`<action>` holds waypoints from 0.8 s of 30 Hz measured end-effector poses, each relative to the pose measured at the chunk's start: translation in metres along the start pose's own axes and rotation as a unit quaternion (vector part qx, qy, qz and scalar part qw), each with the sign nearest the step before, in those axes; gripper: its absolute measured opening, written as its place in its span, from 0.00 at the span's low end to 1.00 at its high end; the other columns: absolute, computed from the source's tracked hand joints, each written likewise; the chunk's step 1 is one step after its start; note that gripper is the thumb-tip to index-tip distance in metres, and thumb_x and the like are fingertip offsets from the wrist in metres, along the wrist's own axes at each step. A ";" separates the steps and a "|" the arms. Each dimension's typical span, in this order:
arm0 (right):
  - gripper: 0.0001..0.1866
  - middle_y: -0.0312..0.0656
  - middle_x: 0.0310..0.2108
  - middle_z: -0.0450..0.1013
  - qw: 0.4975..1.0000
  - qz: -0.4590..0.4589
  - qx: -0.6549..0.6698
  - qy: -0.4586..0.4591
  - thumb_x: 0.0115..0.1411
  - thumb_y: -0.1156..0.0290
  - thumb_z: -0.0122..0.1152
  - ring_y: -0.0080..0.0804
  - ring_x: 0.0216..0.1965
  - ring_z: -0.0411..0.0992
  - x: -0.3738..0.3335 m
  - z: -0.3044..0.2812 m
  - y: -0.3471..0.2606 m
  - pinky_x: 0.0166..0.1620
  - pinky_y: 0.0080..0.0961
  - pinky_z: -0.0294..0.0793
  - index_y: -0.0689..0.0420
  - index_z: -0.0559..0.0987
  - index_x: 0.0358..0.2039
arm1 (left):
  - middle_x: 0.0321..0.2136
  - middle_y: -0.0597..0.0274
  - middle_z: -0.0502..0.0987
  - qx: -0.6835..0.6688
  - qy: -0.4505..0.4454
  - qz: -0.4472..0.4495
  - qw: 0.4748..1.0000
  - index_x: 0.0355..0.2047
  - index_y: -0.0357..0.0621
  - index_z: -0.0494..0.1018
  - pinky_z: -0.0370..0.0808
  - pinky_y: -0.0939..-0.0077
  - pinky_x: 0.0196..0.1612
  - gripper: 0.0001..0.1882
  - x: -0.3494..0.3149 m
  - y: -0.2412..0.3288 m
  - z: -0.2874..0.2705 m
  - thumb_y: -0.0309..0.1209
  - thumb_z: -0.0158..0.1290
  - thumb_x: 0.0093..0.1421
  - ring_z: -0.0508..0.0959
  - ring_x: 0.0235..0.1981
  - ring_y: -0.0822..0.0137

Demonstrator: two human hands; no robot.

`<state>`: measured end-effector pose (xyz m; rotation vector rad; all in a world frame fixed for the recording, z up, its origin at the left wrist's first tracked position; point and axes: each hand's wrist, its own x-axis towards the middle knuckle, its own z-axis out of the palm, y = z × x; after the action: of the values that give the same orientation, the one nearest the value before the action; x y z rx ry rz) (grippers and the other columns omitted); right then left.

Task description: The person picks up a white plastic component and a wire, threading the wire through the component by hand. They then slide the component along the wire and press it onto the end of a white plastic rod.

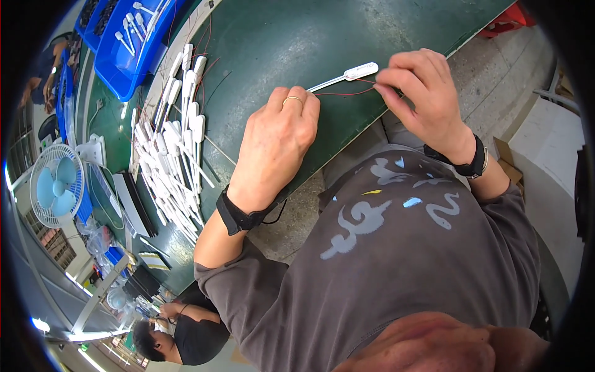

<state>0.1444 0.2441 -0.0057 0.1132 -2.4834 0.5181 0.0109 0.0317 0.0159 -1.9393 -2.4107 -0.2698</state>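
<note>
Over the green table [282, 46], a white wand-shaped plastic part [361, 71] with a thin stem and a wider, rounded head points to the right. My left hand [279, 139] is closed around the stem's other end, and its fingertips are hidden beneath the knuckles. A thin red wire [347, 93] runs from near that hand toward the right. My right hand [424, 93] pinches the wire between thumb and fingers, just beyond the head of the part. Many similar white wand-shaped parts [167, 155] lie heaped to the left of my left hand, with fine red wires among them.
Blue bins [124, 84] stand at the far left, one holding several white parts. A small fan [59, 183] is beyond the pile. Co-workers sit at the lower left [192, 328] and upper left [46, 77]. A white box [548, 133] is at the right.
</note>
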 end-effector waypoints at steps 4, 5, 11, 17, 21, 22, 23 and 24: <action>0.12 0.35 0.34 0.71 0.996 -0.067 0.000 -0.061 0.49 0.76 0.69 0.34 0.37 0.69 -0.003 -0.001 0.001 0.46 0.33 0.68 0.57 0.78 0.35 | 0.32 0.59 0.71 -0.003 0.007 0.000 1.000 0.33 0.37 0.71 0.79 0.71 0.34 0.09 -0.001 -0.001 0.001 0.21 0.52 0.48 0.75 0.36 0.62; 0.12 0.35 0.34 0.71 0.996 -0.066 -0.001 -0.060 0.49 0.76 0.69 0.34 0.37 0.69 -0.003 0.000 0.002 0.46 0.33 0.68 0.57 0.78 0.35 | 0.32 0.59 0.71 -0.003 0.007 0.001 1.000 0.33 0.37 0.71 0.79 0.71 0.34 0.09 0.000 0.000 0.000 0.21 0.52 0.48 0.75 0.36 0.62; 0.11 0.35 0.34 0.70 0.981 -0.112 -0.102 -0.125 0.47 0.74 0.68 0.34 0.38 0.69 0.013 0.009 -0.003 0.49 0.32 0.67 0.55 0.76 0.32 | 0.32 0.59 0.71 0.001 -0.007 -0.004 1.000 0.32 0.37 0.71 0.79 0.71 0.34 0.09 0.001 0.001 -0.001 0.21 0.52 0.49 0.75 0.36 0.62; 0.10 0.35 0.33 0.70 0.990 -0.086 -0.053 -0.097 0.49 0.76 0.66 0.34 0.38 0.69 0.017 0.014 -0.002 0.49 0.32 0.67 0.55 0.74 0.31 | 0.30 0.60 0.71 -0.006 0.017 -0.009 1.000 0.30 0.38 0.71 0.79 0.71 0.31 0.05 0.000 0.000 0.003 0.23 0.53 0.52 0.75 0.35 0.63; 0.09 0.36 0.32 0.71 0.995 -0.024 -0.060 -0.078 0.51 0.77 0.65 0.34 0.36 0.69 0.017 0.013 0.000 0.48 0.32 0.67 0.55 0.74 0.31 | 0.28 0.61 0.71 -0.013 0.024 -0.014 1.000 0.28 0.39 0.72 0.78 0.71 0.28 0.04 0.002 0.002 0.003 0.25 0.55 0.56 0.75 0.32 0.64; 0.09 0.35 0.31 0.71 0.995 -0.021 -0.060 -0.074 0.51 0.76 0.66 0.34 0.35 0.70 0.017 0.013 -0.001 0.48 0.32 0.67 0.55 0.75 0.31 | 0.28 0.61 0.71 -0.014 0.032 -0.015 0.999 0.27 0.39 0.72 0.78 0.71 0.28 0.05 0.002 0.002 0.004 0.26 0.56 0.56 0.75 0.31 0.64; 0.08 0.35 0.31 0.71 0.995 -0.018 -0.061 -0.070 0.51 0.76 0.66 0.33 0.35 0.70 0.017 0.013 -0.002 0.48 0.32 0.67 0.55 0.75 0.31 | 0.27 0.61 0.70 -0.014 0.040 -0.017 0.999 0.27 0.40 0.72 0.78 0.71 0.27 0.06 0.002 0.002 0.004 0.27 0.56 0.57 0.74 0.31 0.65; 0.08 0.35 0.31 0.71 0.996 -0.015 -0.062 -0.067 0.52 0.75 0.66 0.33 0.34 0.70 0.017 0.013 -0.002 0.48 0.32 0.67 0.55 0.75 0.31 | 0.26 0.62 0.70 -0.014 0.049 -0.019 0.999 0.26 0.40 0.72 0.77 0.71 0.27 0.07 0.002 0.002 0.004 0.28 0.57 0.58 0.74 0.30 0.65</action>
<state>0.1244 0.2377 -0.0048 0.1396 -2.6323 0.3517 0.0125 0.0342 0.0121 -1.8471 -2.3973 -0.3928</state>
